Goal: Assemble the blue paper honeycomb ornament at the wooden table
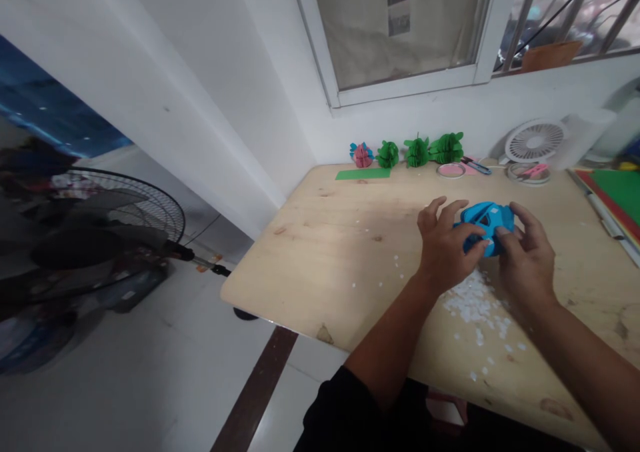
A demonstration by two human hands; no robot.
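A blue folded paper craft (489, 220) is held above the table, with small white squares on its surface. My right hand (531, 260) grips its right side, thumb in front and fingers behind. On the left side, the thumb and index finger of my left hand (444, 240) are closed at its edge, while the other fingers stick out. Below the hands lies a scattered pile of small white paper squares (475, 302).
Along the wall stand a pink and blue paper craft (361, 155) and several green paper crafts (447, 148). A green paper strip (363, 174), a box cutter (477, 166), tape rings (451, 171) and a small white fan (535, 140) sit nearby. Colored sheets (617, 195) lie at right.
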